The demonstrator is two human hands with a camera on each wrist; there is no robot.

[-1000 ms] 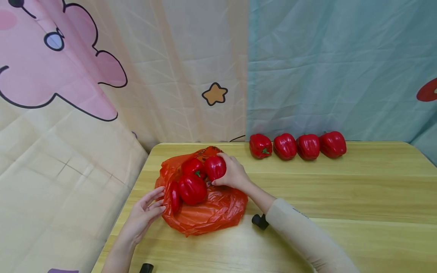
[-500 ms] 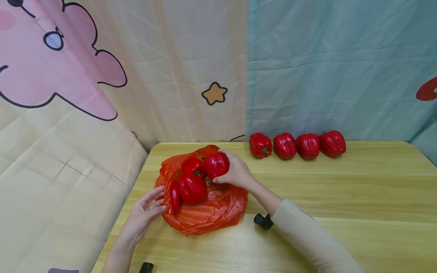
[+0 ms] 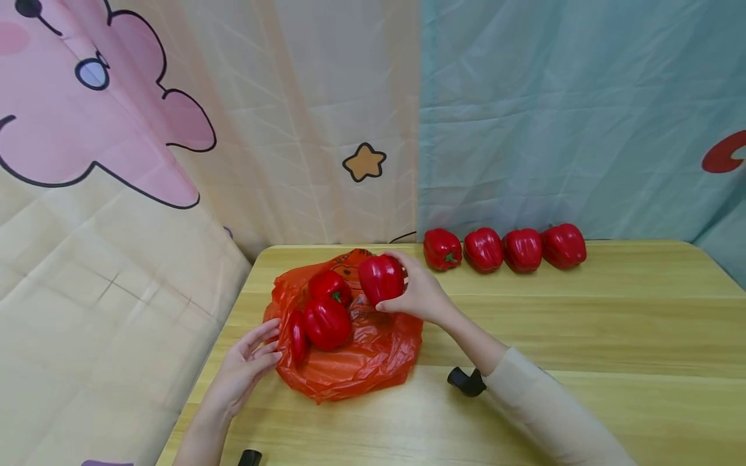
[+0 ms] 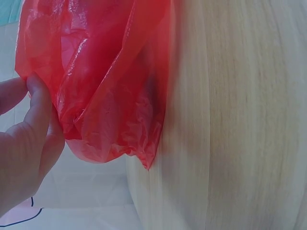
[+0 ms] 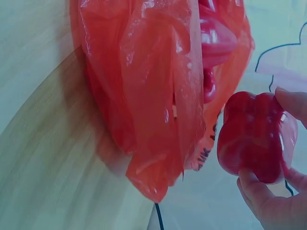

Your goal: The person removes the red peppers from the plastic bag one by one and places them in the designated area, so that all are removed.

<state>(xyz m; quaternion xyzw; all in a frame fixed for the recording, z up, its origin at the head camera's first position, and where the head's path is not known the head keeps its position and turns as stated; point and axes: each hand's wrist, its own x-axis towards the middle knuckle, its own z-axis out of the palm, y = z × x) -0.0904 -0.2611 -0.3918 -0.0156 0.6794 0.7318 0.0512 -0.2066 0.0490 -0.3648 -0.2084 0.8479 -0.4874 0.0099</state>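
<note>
A red bell pepper (image 3: 381, 279) is up in the grip of my right hand (image 3: 419, 294), over the back right part of an orange-red plastic bag (image 3: 373, 359). In the right wrist view, thumb and fingers clasp that bell pepper (image 5: 252, 136) beside the bag (image 5: 148, 86). Inside the bag's wide mouth lie a bell pepper (image 3: 327, 323), another behind it with a green stem (image 3: 329, 286), and a red piece (image 3: 298, 336) partly hidden at the left. My left hand (image 3: 241, 369) holds the bag's left rim between thumb and fingers; the left wrist view shows the fingertips against the thin plastic (image 4: 96, 96).
Several red bell peppers (image 3: 484, 250) stand in a row along the back edge of the wooden table (image 3: 583, 336). A black object (image 3: 466, 382) is by the right forearm, another (image 3: 250, 458) at the front. Printed curtains (image 3: 326, 97) hang behind.
My right hand has lifted the bell pepper up and to the right, away from the others in the bag. The left hand has stayed at the bag's rim.
</note>
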